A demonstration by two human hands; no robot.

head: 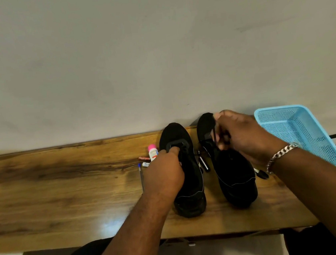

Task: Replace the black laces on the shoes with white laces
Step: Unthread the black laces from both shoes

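Note:
Two black shoes stand side by side on the wooden table, toes toward the wall. My left hand lies over the lacing of the left shoe, its fingers curled into the black laces near the tongue. My right hand hovers over the front of the right shoe and pinches a black lace that runs up from the eyelets. A silver chain bracelet sits on that wrist. No white laces are visible.
A light blue plastic basket stands at the table's right end. Left of the shoes lie a small pink-capped bottle, a blue pen and small tubes. Dark small objects lie between and right of the shoes. A plain wall backs the table.

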